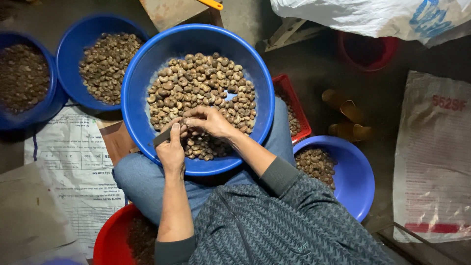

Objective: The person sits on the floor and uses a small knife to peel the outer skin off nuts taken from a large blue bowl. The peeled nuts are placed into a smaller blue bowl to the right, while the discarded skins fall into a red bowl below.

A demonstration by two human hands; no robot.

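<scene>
- Here, I am watching both hands working over the large blue basin (140,105) that is resting on the person's lap, filled with brown cashew nuts (201,88).
- The left hand (171,149) is sitting at the near-left rim of the basin, its fingers closing around a small dark blade (161,138), thumb lying along the top.
- The right hand (210,121) is reaching in from the right, its fingertips pinching a single nut (189,122) just beside the left thumb; the two hands are touching or nearly so.
- The rest of the nuts are lying heaped across the middle and far part of the basin, with a few under the hands.
- Far left, a second blue basin (73,46) is holding more nuts, and a third one (49,98) at the left edge is holding darker material.
- To the right, a red crate (294,98) is peeking out from behind the knee, and a smaller blue bowl (355,181) with nuts is sitting near right.
- Near left, a red tub (110,240) is showing partly beside the left forearm.
- Printed white sacks (431,157) are lying on the floor at right and left.
</scene>
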